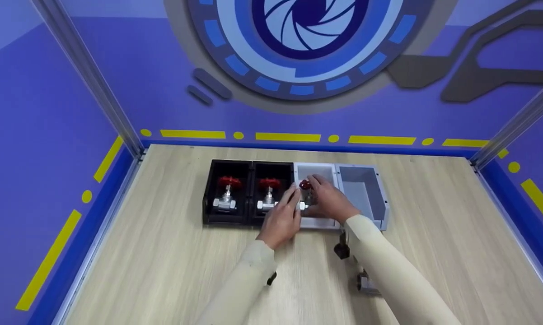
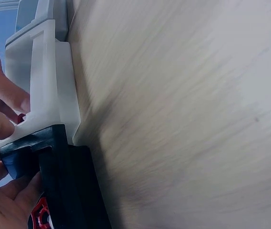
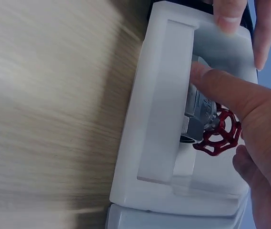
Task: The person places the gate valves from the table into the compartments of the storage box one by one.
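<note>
A metal valve with a red handwheel [image 3: 221, 132] lies in the white bin [image 3: 147, 143]. My right hand [image 1: 331, 198] holds this valve, thumb against its metal body [image 3: 201, 107] and other fingers by the wheel. My left hand [image 1: 281, 221] straddles the wall where the white bin meets a black bin [image 2: 54, 162]; it grips that edge, with a digit inside the white bin and fingers on the black side. Two similar red-wheeled valves stand in the black bins, one in the left bin [image 1: 226, 204] and one [image 1: 268, 203] partly behind my left hand.
To the right of the white bin, a grey bin [image 1: 353, 198] adjoins the row. A metal fitting [image 1: 366, 284] lies on the wooden table [image 1: 163, 253], partly covered by my right sleeve. Blue patterned panels [image 1: 118, 54] rise behind and at both sides.
</note>
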